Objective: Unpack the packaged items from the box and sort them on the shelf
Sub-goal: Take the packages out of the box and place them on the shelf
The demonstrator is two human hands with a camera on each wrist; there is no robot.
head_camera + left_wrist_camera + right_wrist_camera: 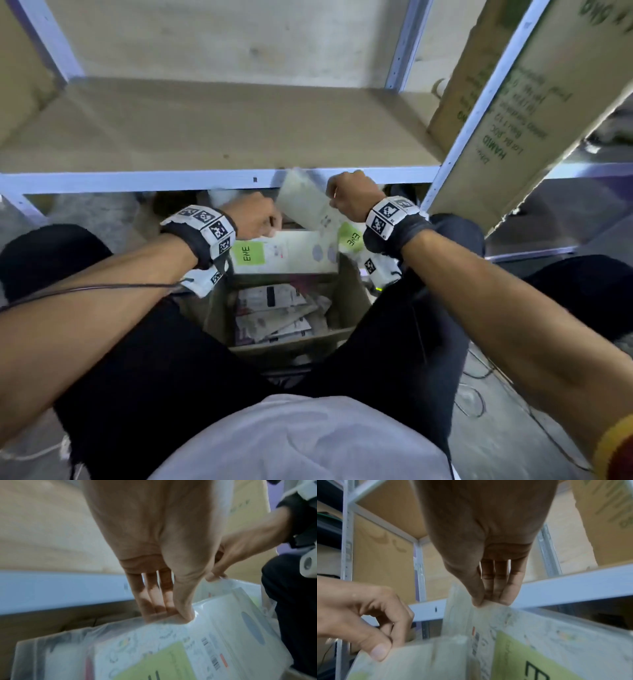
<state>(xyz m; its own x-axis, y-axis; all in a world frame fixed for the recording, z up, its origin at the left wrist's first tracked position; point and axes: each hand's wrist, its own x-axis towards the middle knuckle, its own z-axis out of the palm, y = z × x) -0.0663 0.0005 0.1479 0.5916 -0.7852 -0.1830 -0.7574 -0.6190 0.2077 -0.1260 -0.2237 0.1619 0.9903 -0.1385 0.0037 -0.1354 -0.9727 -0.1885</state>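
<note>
An open cardboard box (352, 298) stands on the floor between my knees, with several flat plastic-wrapped packets (274, 308) inside. My left hand (255, 216) pinches the top edge of one white packet with a green label (284, 253) above the box; in the left wrist view thumb and fingers (164, 614) pinch that packet (171, 649). My right hand (352, 197) pinches the top edge of a second, similar packet (308, 202), tilted and raised to the shelf's front rail. Its fingertips (481, 600) grip that packet (539, 642) in the right wrist view.
A bare wooden shelf board (212, 126) with a pale metal front rail (137, 181) lies just ahead and above the box. A large printed cardboard carton (513, 113) leans at the right by the upright post (479, 102). Cables (479, 394) trail on the floor at right.
</note>
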